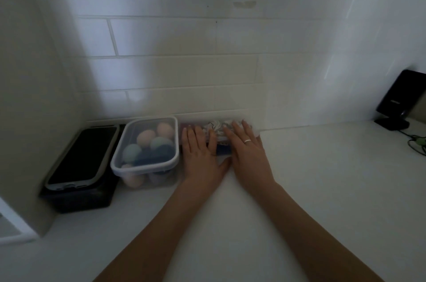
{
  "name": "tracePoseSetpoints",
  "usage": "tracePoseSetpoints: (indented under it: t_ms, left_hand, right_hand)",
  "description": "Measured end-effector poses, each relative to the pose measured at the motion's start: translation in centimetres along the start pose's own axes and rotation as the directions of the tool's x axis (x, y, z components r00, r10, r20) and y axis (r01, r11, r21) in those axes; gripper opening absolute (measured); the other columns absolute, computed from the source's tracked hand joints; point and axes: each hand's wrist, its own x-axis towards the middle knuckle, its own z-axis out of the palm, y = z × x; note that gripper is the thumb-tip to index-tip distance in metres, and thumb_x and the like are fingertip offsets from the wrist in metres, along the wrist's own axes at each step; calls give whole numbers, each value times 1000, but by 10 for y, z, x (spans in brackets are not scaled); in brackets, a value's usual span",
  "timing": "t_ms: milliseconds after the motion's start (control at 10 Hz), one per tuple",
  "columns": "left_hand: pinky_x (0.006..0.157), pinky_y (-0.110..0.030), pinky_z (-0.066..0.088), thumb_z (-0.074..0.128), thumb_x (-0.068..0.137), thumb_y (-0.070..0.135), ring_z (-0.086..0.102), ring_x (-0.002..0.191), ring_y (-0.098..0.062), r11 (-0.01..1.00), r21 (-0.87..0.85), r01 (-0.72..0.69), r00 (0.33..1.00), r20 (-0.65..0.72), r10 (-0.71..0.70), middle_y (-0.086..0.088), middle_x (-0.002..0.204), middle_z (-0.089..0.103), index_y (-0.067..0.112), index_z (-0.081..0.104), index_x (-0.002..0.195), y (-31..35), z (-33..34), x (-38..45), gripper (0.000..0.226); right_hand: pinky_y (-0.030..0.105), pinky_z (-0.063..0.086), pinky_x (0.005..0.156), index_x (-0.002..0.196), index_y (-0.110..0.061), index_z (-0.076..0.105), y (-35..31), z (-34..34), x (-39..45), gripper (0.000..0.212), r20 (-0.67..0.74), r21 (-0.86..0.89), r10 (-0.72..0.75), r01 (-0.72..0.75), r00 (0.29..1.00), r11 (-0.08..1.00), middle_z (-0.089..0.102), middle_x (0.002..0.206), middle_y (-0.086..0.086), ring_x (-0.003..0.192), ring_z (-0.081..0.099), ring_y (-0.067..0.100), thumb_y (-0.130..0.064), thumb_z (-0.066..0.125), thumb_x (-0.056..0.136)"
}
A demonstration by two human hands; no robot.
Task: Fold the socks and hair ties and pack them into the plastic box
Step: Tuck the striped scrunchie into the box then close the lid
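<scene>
So both the left hand [202, 152] and right hand [247, 145] lie open and flat on the lidded plastic box [221, 141] mid-frame by the wall, looks like sealing; next, press the lid's corners evenly.

Dim, soft, blurry view; shadowed left corner, wide-angle bending at edges.

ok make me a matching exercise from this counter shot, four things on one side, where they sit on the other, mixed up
Things:
1. black bin
2. clear box of rolled socks
3. box under both hands
4. black speaker

Places:
A. far right, by the wall
B. centre, against the tiles
C. far left, in the corner
D. between the bin and the hands

Pairs: 1-C, 2-D, 3-B, 4-A
</scene>
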Motion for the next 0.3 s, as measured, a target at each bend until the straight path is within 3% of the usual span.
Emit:
tracePoseSetpoints:
  t_ms: [100,200,300]
  left_hand:
    - [110,-51,-18,39,87,55,12,140,-44,998,-61,-17,999,-45,15,-33,148,20,-1,19,143,1,-8,-3,81]
    - [109,-48,-20,39,89,51,4,143,-39,993,-114,6,998,-59,-12,-26,153,11,0,13,145,3,-11,-3,80]
    - [116,-43,-12,37,93,29,-11,144,-30,974,-218,-54,996,-74,39,-15,157,-7,5,0,146,8,-18,-1,69]
  right_hand:
    - [45,-8,115,143,-25,34,-2,-1,-2,66,-35,-126,-21,16,999,992,32,153,0,145,17,18,-8,47,81]
    - [48,-14,113,142,-25,37,-6,-4,-3,63,-24,-190,-11,6,1000,982,36,151,-1,144,21,17,-13,47,80]
    - [49,-7,115,140,-29,38,-11,-16,5,64,40,-68,42,-39,998,997,43,146,-2,141,27,16,-12,48,79]
